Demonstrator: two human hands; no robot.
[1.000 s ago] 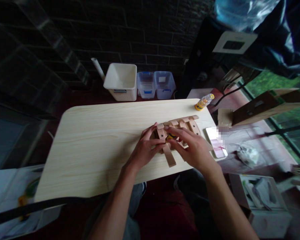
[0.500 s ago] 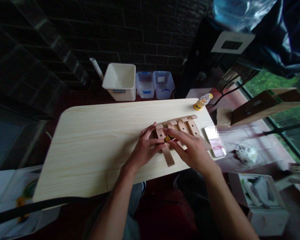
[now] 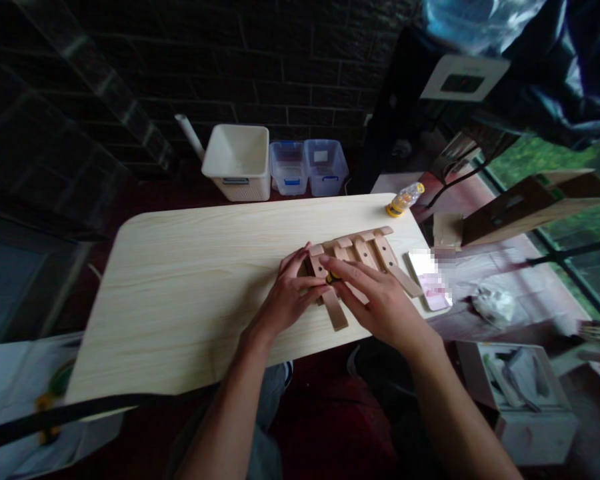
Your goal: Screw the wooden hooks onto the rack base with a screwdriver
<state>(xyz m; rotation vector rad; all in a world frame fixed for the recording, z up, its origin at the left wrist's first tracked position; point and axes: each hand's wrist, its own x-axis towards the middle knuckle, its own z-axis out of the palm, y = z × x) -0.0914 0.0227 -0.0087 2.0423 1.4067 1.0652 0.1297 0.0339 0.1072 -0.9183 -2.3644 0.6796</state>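
Observation:
A pale wooden frame of slats with rounded ends [image 3: 363,248] lies on the light wood-grain table [image 3: 180,287], with one slat [image 3: 334,309] sticking out toward me. My left hand [image 3: 290,295] grips the slat at the frame's left end. My right hand [image 3: 383,303] reaches across the frame from the right, its fingertips at a small yellow-and-black tool [image 3: 333,277]. That tool sits among the slats between both hands, and my fingers hide most of it, so its exact kind is hard to tell.
A phone [image 3: 429,280] lies at the table's right edge, partly pixelated. A small yellow-capped bottle [image 3: 405,200] lies at the far right corner. A white basket [image 3: 237,157] and several clear plastic bins [image 3: 305,167] stand beyond the table. A cardboard box [image 3: 517,393] sits lower right.
The view has drifted slightly. My right fingers have closed in around the yellow-and-black tool and cover more of it. The wooden frame stays nearly in place.

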